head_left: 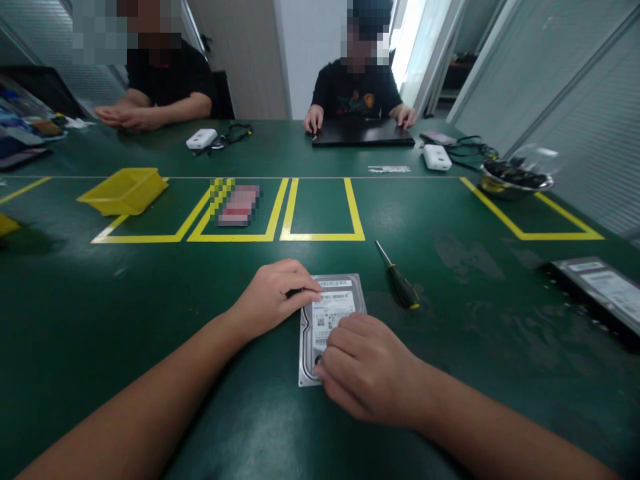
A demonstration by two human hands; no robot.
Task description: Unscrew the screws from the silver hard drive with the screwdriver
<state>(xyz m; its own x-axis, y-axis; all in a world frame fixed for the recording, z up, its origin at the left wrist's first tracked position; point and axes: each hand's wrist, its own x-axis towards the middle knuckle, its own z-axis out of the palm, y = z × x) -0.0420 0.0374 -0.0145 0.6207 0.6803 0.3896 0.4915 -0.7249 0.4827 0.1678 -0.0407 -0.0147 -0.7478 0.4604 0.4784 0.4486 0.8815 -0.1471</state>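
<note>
I have the hard drive (333,310) flat on the bench (240,413), long axis pointing at the far edge — just right of the bent fingers of my left hand (277,293), beneath the curled right hand (373,367) — both touching, though I can't tell whether either pinches it.

Dim overall, bright light from back, soft glare on green tabletop (270,420), blurry edges
</note>
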